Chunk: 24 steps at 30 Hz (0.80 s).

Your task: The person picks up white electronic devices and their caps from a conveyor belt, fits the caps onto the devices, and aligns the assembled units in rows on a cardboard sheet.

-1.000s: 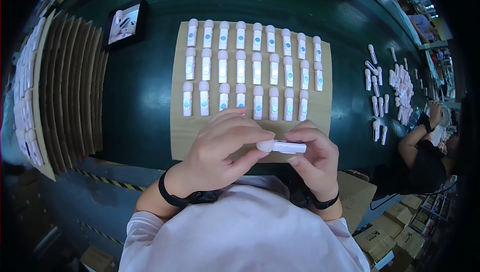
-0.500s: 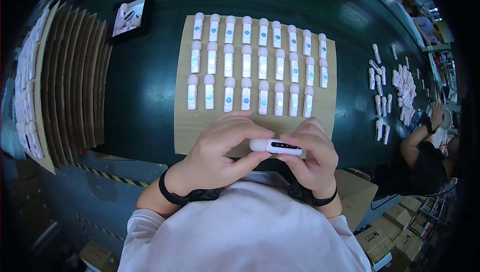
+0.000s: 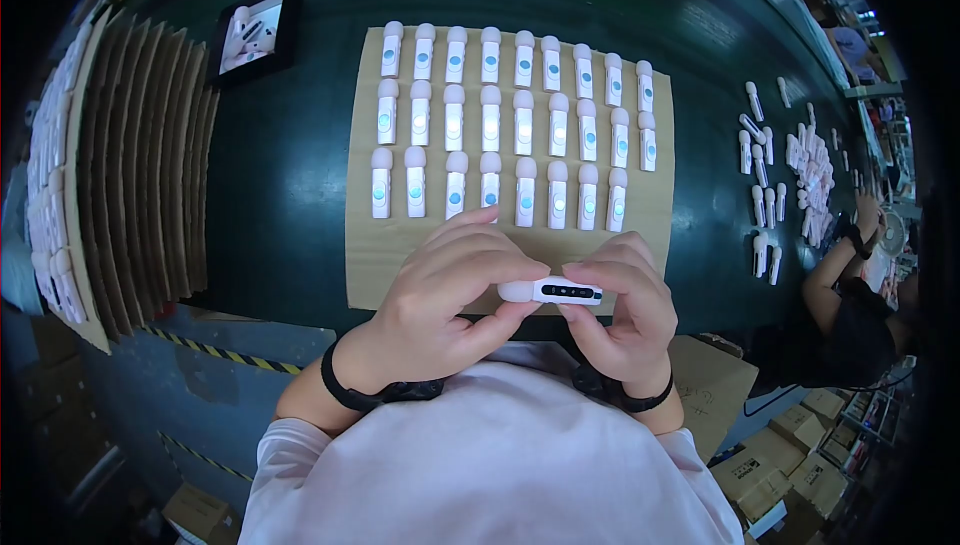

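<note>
Between both hands, over the near edge of a cardboard sheet, is a small white stick-shaped device with a rounded pale pink head and a black strip along its side. My left hand pinches the rounded head between thumb and forefinger. At the other end, my right hand grips the white body with thumb and fingertips. The device lies crosswise, its head toward the left and the black strip facing up. Farther out on the sheet, several like devices lie in three rows, heads away from me, each with a round blue or lit spot.
A black box with loose devices stands at the far left of the green table. Cardboard layers are stacked at the left. Loose devices lie in a pile at the right, near another person's arm. Cartons stand lower right.
My right fingers have drawn back from the black strip, which now shows in full. The device stays held in both hands at about the same place. The other person's hand has shifted slightly.
</note>
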Motion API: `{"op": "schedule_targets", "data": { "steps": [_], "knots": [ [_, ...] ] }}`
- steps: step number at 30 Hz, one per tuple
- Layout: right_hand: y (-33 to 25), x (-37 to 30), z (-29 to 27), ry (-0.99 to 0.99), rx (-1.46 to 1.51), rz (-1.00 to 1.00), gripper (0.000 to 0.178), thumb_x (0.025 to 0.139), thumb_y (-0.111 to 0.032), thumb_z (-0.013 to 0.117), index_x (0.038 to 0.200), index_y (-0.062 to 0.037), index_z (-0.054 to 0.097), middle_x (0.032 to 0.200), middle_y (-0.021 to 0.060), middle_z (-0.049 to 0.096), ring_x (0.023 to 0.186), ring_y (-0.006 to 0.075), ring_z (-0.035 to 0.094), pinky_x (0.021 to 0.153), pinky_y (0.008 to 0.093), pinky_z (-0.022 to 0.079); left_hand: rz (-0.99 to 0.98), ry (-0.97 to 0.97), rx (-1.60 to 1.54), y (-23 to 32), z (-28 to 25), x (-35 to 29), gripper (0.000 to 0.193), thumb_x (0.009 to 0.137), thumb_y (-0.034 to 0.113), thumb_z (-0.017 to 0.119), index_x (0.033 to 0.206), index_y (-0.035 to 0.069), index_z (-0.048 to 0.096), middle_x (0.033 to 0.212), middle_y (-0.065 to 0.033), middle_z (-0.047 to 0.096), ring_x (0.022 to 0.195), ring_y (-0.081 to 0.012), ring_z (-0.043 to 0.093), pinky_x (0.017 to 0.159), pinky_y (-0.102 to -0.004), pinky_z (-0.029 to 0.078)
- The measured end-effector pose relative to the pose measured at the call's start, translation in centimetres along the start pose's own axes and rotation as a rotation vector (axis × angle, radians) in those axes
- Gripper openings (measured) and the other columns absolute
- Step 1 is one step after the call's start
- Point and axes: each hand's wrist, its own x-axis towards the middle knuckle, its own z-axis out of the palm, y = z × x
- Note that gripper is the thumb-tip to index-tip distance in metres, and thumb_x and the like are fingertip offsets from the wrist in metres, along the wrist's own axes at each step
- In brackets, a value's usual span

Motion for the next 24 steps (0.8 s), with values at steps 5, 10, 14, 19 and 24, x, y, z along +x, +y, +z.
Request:
{"op": "schedule_targets", "data": {
  "steps": [5, 10, 14, 19, 24],
  "knots": [
    [0.3, -0.1, -0.1, -0.013, -0.043, -0.044, 0.029, 0.074, -0.001, 0.074, 0.102, 0.0002, 0.066, 0.089, 0.0100, 0.067, 0.076, 0.0217, 0.055, 0.069, 0.0326, 0.041, 0.004, 0.005, -0.001, 0.0, 0.1, 0.1, 0.030, 0.076, -0.002, 0.074, 0.105, 0.004, 0.068, 0.098, -0.0089, 0.071, 0.093, -0.0254, 0.068, 0.106, -0.0560, 0.040],
    [-0.1, 0.3, -0.4, -0.002, -0.051, -0.067, 0.027, 0.077, -0.005, 0.074, 0.103, -0.0008, 0.066, 0.090, 0.0106, 0.066, 0.078, 0.0230, 0.055, 0.070, 0.0333, 0.042, -0.037, -0.003, -0.047, -0.1, 0.3, 0.2, 0.028, 0.077, 0.000, 0.073, 0.104, 0.004, 0.067, 0.099, -0.0088, 0.071, 0.094, -0.0257, 0.068, 0.107, -0.0555, 0.040],
    [-0.4, 0.3, -0.1, 0.033, -0.052, -0.075, 0.025, 0.080, -0.008, 0.074, 0.103, -0.0018, 0.066, 0.092, 0.0111, 0.065, 0.080, 0.0239, 0.055, 0.071, 0.0336, 0.042, -0.071, -0.014, -0.027, -0.5, 1.3, 0.1, 0.026, 0.078, 0.002, 0.074, 0.103, 0.005, 0.066, 0.101, -0.0086, 0.070, 0.096, -0.0270, 0.067, 0.106, -0.0532, 0.042],
    [-0.7, 0.3, 0.1, 0.057, -0.058, -0.058, 0.022, 0.083, -0.009, 0.073, 0.104, -0.0021, 0.066, 0.093, 0.0115, 0.065, 0.081, 0.0236, 0.056, 0.071, 0.0336, 0.043, -0.059, -0.019, -0.031, -0.8, 2.0, 0.3, 0.027, 0.079, 0.004, 0.075, 0.103, 0.006, 0.064, 0.100, -0.0081, 0.067, 0.097, -0.0290, 0.064, 0.101, -0.0478, 0.046],
    [-0.5, 0.1, -0.4, 0.063, -0.110, -0.079, 0.020, 0.085, -0.007, 0.071, 0.104, -0.0027, 0.066, 0.094, 0.0119, 0.066, 0.080, 0.0228, 0.058, 0.070, 0.0336, 0.044, -0.126, -0.101, -0.095, -1.1, 2.3, 0.3, 0.032, 0.079, 0.001, 0.073, 0.109, 0.005, 0.063, 0.107, -0.0110, 0.068, 0.102, -0.0288, 0.065, 0.094, -0.0436, 0.049]
  ]
}}
